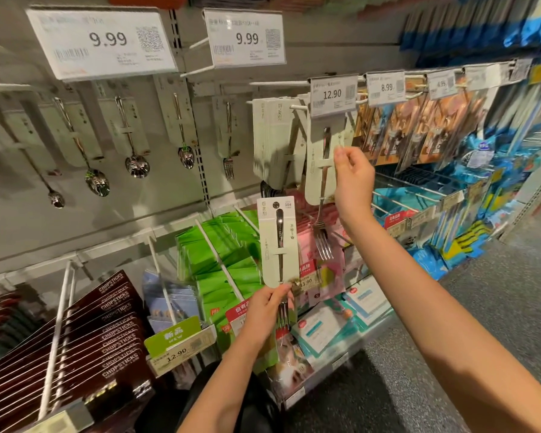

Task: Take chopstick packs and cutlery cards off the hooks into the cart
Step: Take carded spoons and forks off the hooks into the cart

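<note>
Pale card-backed steel fork (320, 170) hangs on white wire hook (297, 106) at 1 o'clock, right hand (353, 173) pinching card edge mid-removal. Left hand (267, 310) grips second fork card (278, 242) at centre. Next: slide card off hook; cart unseen.

Pale cards (278, 242), seemingly maroon chopstick packs (107, 332)

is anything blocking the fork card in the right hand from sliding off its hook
Yes. The white 12.90 price tag hangs at the front end of the white wire hook, directly before the pale fork card that the right hand pinches. The card must pass under it. Nothing else visible blocks it.
</note>
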{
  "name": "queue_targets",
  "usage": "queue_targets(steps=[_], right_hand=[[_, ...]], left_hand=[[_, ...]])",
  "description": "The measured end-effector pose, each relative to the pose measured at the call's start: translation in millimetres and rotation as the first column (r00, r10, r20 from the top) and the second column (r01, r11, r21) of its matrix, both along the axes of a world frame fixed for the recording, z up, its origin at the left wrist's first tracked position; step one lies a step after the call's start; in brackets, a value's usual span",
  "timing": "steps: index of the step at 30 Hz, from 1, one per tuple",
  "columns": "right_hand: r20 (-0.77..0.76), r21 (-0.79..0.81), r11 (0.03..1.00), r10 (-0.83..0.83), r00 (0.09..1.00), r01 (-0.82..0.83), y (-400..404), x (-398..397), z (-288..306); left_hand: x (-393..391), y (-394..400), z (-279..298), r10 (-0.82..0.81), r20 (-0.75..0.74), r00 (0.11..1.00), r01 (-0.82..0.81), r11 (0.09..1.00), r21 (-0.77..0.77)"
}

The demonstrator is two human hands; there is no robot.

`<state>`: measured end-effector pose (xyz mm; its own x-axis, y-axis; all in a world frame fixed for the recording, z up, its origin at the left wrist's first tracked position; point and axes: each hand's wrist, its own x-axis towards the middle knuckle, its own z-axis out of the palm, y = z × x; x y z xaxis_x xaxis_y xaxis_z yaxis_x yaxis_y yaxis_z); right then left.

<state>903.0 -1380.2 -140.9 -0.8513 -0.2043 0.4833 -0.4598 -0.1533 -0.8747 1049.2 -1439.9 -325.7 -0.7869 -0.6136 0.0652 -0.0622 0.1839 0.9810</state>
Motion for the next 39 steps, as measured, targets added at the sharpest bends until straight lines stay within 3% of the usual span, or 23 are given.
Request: queue_targets(steps=[11,17,21,27,31,35,39], right_hand=[[0.025,-0.072,0.996,0.049,0.998,-0.047,-11.7,-2.6,-7.8],[0.127,0.122,0.993,-0.017,0.992,0.001,-40.4,-16.0,-4.8],[0.171,0.066,0.997,0.018,0.985,-0.030,-54.4,-16.2,-0.2],[0.245,0.115,0.991,-0.099,0.965,0.072,-51.8,-10.5,-24.2],[0.320,0.104,0.987,0.086,0.943,-0.126,-35.8,16.1,-69.3],[0.399,0.053,0.936,0.300,0.867,-0.348,-18.7,44.5,-101.0],[0.287,0.125,0.903,0.364,0.886,-0.411,-11.6,57.9,-112.8]], left_hand=[[-0.9,-8.1,-14.6,-0.063,0.010,0.998,0.063,0.996,-0.066],[-3.2,-8.1,-12.4,-0.052,0.030,0.998,0.054,0.995,-0.085],[-3.8,-10.1,-16.2,-0.072,0.056,0.996,0.078,0.991,-0.108],[-1.7,-7.6,-11.3,-0.064,0.044,0.997,0.067,0.996,-0.063],[-1.8,-8.1,-10.3,-0.058,0.045,0.997,0.060,0.996,-0.061],[-0.7,-5.2,-4.9,-0.043,0.008,0.999,0.043,0.996,-0.080],[-1.1,-6.5,-5.0,-0.041,0.015,0.999,0.042,0.995,-0.095]])
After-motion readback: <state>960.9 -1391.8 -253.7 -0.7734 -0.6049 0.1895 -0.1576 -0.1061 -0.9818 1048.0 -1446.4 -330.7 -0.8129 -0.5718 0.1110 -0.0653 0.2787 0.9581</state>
